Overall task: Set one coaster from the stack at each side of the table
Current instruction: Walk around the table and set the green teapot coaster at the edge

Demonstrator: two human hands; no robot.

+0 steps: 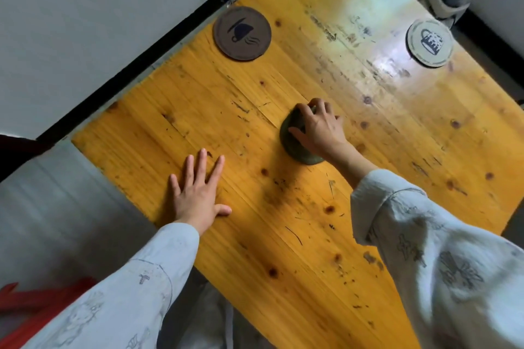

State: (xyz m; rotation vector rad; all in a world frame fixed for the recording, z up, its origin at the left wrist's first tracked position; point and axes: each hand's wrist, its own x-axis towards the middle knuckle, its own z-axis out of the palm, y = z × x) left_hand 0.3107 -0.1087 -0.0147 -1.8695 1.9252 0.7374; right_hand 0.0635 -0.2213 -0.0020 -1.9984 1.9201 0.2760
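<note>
Coasters so far: brown one (242,33) and pale one (430,43) sit at two table (255,235) edges, so roughly half done. Right hand (319,129) pinches the top of the mid-table stack (295,142), left hand (198,193) lies spread flat

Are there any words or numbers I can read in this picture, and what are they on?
No words or numbers anywhere, only pictures.
Brown coaster: a steaming cup drawing, no text.
Pale coaster: a mug drawing, no text.
Sleeves: faint printed marks, too blurred to read.
</note>
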